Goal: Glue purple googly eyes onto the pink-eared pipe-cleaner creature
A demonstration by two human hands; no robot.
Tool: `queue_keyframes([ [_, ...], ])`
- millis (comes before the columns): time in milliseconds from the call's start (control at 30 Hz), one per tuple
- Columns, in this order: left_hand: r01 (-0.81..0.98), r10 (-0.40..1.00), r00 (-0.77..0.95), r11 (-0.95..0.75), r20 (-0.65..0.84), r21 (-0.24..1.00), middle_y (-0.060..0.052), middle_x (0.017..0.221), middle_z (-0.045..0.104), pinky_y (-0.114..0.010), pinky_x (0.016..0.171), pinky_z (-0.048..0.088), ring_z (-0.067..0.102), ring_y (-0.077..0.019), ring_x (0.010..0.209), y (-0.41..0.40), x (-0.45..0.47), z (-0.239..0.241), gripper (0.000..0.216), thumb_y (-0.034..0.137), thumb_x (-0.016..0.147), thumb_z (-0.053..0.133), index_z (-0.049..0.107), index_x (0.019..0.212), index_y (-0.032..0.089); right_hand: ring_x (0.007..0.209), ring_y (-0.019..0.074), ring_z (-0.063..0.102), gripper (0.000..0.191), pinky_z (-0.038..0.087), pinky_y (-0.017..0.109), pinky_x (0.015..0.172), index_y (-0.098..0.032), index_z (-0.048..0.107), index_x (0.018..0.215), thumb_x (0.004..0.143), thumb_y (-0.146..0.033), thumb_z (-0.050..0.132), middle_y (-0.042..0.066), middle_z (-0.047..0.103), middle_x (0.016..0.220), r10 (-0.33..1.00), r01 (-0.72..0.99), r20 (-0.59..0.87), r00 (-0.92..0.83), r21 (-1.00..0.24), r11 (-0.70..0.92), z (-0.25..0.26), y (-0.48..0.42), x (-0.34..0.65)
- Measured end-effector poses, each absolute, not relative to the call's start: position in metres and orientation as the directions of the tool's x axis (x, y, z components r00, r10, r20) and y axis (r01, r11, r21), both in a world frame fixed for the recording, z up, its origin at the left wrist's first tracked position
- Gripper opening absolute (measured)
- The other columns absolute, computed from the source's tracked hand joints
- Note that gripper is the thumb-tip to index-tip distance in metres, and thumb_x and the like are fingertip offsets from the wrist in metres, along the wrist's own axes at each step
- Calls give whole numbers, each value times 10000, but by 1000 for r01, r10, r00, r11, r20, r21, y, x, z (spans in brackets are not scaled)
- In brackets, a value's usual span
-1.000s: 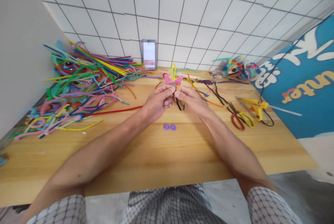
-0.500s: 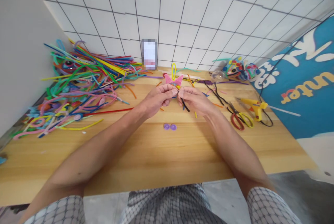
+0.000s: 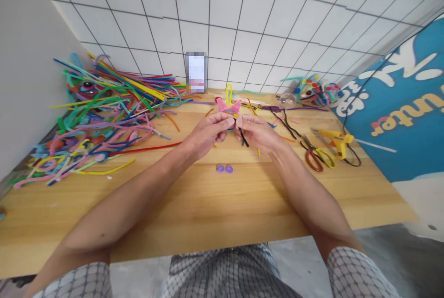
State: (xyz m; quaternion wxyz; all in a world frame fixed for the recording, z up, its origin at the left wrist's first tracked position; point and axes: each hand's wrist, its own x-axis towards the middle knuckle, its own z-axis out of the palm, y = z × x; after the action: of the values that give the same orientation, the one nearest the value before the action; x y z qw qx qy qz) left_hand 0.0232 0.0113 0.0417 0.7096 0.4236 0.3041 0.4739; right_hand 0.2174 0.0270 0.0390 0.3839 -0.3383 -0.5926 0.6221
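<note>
A black pipe cleaner (image 3: 244,138) is pinched between my two hands, its free end hanging down below my right fingers. My left hand (image 3: 213,130) is closed, thumb and forefinger at the pipe cleaner's upper end. Close beside it, my right hand (image 3: 255,130) is closed on the same strand. Just behind my fingertips sits a pipe-cleaner figure with pink points (image 3: 229,105) and a yellow loop (image 3: 229,94); my hands hide its lower part. Two purple coiled discs (image 3: 225,168) lie side by side on the table nearer to me.
A heap of coloured pipe cleaners (image 3: 118,99) covers the left of the wooden table (image 3: 208,214). Scissors (image 3: 317,157) and a yellow glue gun (image 3: 336,140) lie at the right. A phone (image 3: 196,72) leans on the tiled wall; a colourful craft piece (image 3: 308,90) stands at the back right.
The whole view has shifted slightly to the left. Both hands keep their pinch on the black pipe cleaner, with scarcely any movement of the fingers.
</note>
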Motion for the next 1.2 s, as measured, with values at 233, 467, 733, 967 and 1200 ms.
queue_keyframes([
  [233,-499,958,272,218,-87,839,67,609,514,-175,461,295,378,-34,477,4,31,40,264,249,836,946,711,776,145,713,142,486,513,377,299,680,-224,650,796,808,-677,892,-40,567,745,898,-14,82,-433,-996,84,36,25,212],
  [467,-630,943,240,333,-231,702,67,662,546,-163,459,325,425,-33,475,-10,40,47,239,203,966,824,650,808,160,694,136,489,507,382,293,667,-222,646,794,832,-670,880,-35,563,746,914,-68,110,-390,-994,91,32,20,203],
  [733,-384,945,323,74,59,920,30,699,626,-201,480,303,437,-52,514,12,22,39,304,360,774,979,761,860,165,668,141,513,483,373,303,640,-222,613,743,819,-616,882,-29,558,722,886,-51,60,-460,-998,41,43,27,220],
  [967,-440,961,275,127,-1,889,58,610,531,-185,459,280,362,-41,482,7,28,35,317,333,782,984,724,788,153,713,144,495,495,376,299,684,-223,641,797,830,-665,862,-36,566,744,885,-13,85,-457,-996,89,33,28,214],
  [1200,-577,953,274,273,-132,770,66,666,555,-162,458,331,427,-36,472,0,35,38,280,279,910,897,659,819,163,723,148,490,470,398,306,700,-232,624,803,841,-637,859,-35,549,760,904,-33,99,-415,-995,94,32,23,204],
])
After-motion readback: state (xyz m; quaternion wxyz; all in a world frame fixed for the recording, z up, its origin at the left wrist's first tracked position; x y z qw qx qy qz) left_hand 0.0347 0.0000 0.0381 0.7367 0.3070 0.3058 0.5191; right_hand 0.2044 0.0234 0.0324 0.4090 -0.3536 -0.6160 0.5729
